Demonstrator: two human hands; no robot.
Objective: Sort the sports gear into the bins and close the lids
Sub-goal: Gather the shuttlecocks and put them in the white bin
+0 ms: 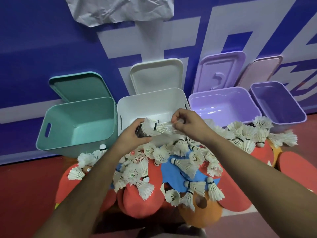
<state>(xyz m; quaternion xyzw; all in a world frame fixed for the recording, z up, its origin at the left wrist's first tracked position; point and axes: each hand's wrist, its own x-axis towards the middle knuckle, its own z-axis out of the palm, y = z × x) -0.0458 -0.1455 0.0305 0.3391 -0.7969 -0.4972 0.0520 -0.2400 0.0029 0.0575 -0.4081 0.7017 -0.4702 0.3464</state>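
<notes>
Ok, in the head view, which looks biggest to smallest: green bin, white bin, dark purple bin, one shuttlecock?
1. Green bin and white bin: look alike, unranked.
2. Dark purple bin: smaller, maybe just farther away.
3. Shuttlecock: smallest.

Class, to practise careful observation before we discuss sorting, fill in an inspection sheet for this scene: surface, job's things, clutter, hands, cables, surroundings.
Surface: red floor, with the bins and gear on it.
Job's things: teal bin, white bin, lilac bin and purple bin, all open; their lids lean on the wall behind; loose shuttlecocks heaped over red, blue and orange paddles.
Clutter: nothing seen.
Hands: left hand grips a shuttlecock stack over the white bin; right hand pinches its other end.
Cables: nothing seen.
Surroundings: blue wall with white lettering; crumpled paper high on it.
</notes>
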